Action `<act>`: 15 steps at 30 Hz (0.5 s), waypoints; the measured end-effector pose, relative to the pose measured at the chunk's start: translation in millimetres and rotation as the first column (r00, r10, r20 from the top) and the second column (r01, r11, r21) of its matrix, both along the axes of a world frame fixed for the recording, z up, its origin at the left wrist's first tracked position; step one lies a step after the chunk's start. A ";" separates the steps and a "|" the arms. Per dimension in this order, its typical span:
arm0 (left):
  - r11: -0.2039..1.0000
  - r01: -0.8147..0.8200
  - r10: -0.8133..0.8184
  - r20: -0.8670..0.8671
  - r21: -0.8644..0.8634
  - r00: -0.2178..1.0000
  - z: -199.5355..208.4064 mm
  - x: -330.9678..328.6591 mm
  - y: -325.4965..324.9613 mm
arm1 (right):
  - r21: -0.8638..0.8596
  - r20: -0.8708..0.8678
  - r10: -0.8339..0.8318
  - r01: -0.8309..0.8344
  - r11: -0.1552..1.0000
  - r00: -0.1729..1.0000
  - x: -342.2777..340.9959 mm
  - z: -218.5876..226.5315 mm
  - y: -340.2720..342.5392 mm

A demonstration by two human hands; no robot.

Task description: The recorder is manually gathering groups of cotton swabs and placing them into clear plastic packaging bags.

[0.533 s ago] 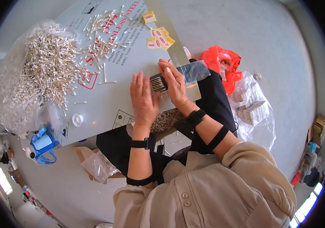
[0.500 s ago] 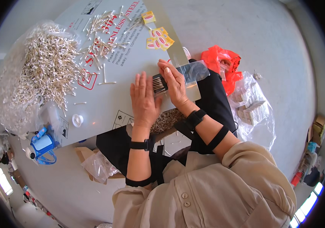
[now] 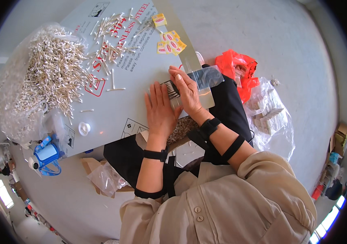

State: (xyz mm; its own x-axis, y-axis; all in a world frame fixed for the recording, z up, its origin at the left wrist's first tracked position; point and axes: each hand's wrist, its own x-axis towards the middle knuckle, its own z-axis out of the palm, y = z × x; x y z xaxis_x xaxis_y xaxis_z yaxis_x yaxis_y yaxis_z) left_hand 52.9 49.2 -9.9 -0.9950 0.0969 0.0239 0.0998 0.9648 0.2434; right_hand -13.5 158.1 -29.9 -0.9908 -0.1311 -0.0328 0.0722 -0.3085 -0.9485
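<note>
In my right hand (image 3: 186,91) is a clear plastic bag (image 3: 210,76) with a dark section, its fingers curled around it at the table's right edge. A row of cotton swabs (image 3: 170,88) lies side by side at the bag's left end, partly under my hands. Beside them my left hand (image 3: 160,112) is held nearly flat with its fingers stretched out, the finger edge against the swab ends. Its thumb comes close to the right palm. How far the swabs reach into the bag is hidden by the right hand.
A big clear bag of cotton swabs (image 3: 53,67) stands at the table's left, with loose swabs (image 3: 110,51) beside it. Small yellow cards (image 3: 171,42) lie at the far edge. A blue bottle (image 3: 46,154), a white cap (image 3: 84,129), and red (image 3: 236,67) and clear bags (image 3: 269,107) surround the work area.
My left hand has shifted right, closer to the right hand and against the swabs. The swab row now shows more of its white tips. The right hand stays almost in place.
</note>
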 end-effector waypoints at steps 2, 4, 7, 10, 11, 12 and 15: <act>0.998 -0.029 0.030 -0.023 0.053 0.999 -5.8 4.8 1.8 | -0.010 0.002 -0.003 0.003 1.000 1.000 1.2 0.0 -2.3; 0.957 -0.066 0.102 -0.115 0.282 0.988 -14.3 5.1 -2.2 | -0.019 0.004 -0.006 0.006 1.000 1.000 1.9 0.7 -3.9; 0.765 -0.084 0.279 -0.212 0.639 0.937 -14.4 -5.7 -9.1 | 0.027 -0.057 -0.028 0.030 0.999 0.998 4.2 -1.5 -6.1; 0.568 -0.079 0.404 -0.193 0.819 0.894 -18.1 -17.0 -12.1 | 0.027 -0.079 -0.099 0.101 0.994 0.992 7.9 2.2 -14.0; 0.485 -0.080 0.432 -0.159 0.871 0.888 -18.3 -18.5 -12.2 | 0.026 -0.078 -0.107 0.109 0.994 0.991 8.4 1.6 -16.0; 0.487 -0.082 0.433 -0.159 0.870 0.887 -18.5 -18.2 -10.6 | 0.023 -0.076 -0.115 0.117 0.993 0.990 8.6 1.0 -17.6; 0.438 -0.106 0.422 -0.100 0.893 0.901 -18.0 -17.8 -4.1 | 0.035 -0.095 -0.125 0.129 0.991 0.988 7.8 -2.0 -21.2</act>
State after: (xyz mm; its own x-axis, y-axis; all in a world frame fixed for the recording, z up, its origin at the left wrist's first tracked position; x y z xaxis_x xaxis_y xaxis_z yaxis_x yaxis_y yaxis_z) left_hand 35.1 45.1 -27.9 -0.8967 -0.3964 0.1970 0.0904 0.2716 0.9582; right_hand -5.7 137.0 -31.9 -0.9983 -0.0041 0.0574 -0.0541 -0.2703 -0.9613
